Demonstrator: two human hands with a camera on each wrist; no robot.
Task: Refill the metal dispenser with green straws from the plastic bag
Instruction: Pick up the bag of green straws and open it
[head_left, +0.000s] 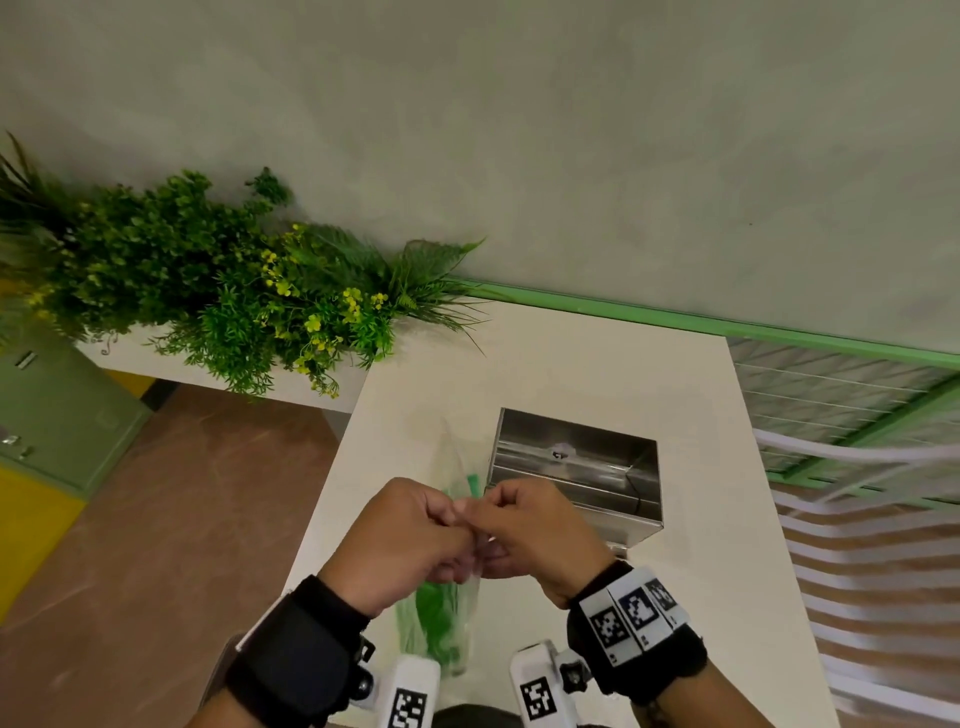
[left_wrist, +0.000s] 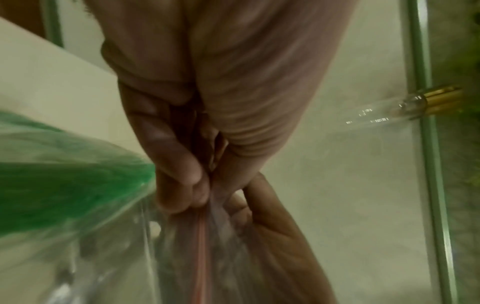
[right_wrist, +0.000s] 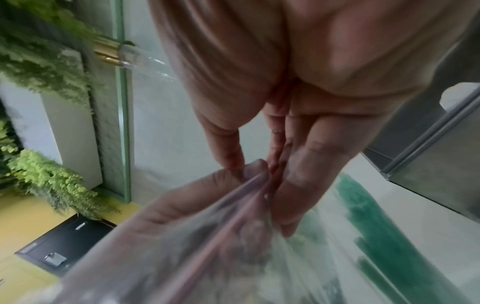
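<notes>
Both hands meet knuckle to knuckle above a counter (head_left: 545, 353). The left hand (head_left: 400, 540) and right hand (head_left: 540, 535) each pinch the plastic bag (head_left: 457, 613), green straws (head_left: 431, 608) hanging below them. The metal dispenser (head_left: 576, 467) sits just beyond the right hand.

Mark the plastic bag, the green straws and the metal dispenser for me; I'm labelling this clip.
plastic bag (left_wrist: 202, 246): left wrist view, red zip strip.
green straws (head_left: 434, 616): head view, bundle inside bag.
metal dispenser (head_left: 571, 483): head view, open interior.
</notes>
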